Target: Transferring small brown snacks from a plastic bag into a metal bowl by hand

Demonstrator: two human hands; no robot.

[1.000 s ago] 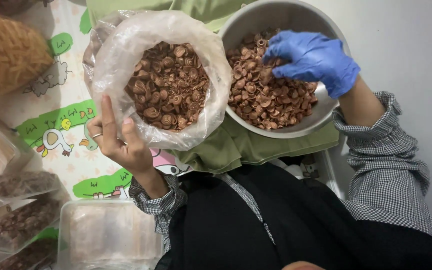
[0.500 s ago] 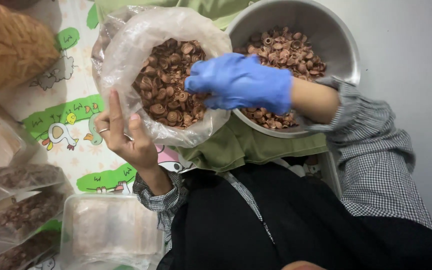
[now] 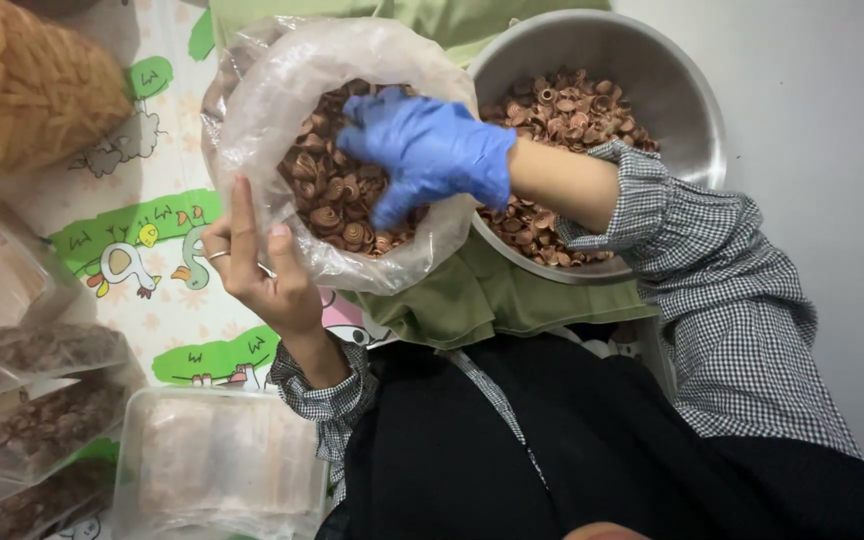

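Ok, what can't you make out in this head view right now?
- Blue-gloved right hand: its palm faces into the clear plastic bag of brown spiral snacks, so any snacks in it are hidden.
- Bare left hand: fingertips hidden behind the bag's wall.
- Round steel bowl: near rim covered by the checked sleeve.

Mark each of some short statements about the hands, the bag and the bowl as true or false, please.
1. The right hand wears a blue glove. True.
2. The left hand also wears a glove. False: it is bare, with a ring on one finger.
3. The right hand is inside the plastic bag, over the brown snacks. True.
4. The metal bowl is empty. False: it holds the same brown snacks.
5. The left hand holds the bag at its rim. True.
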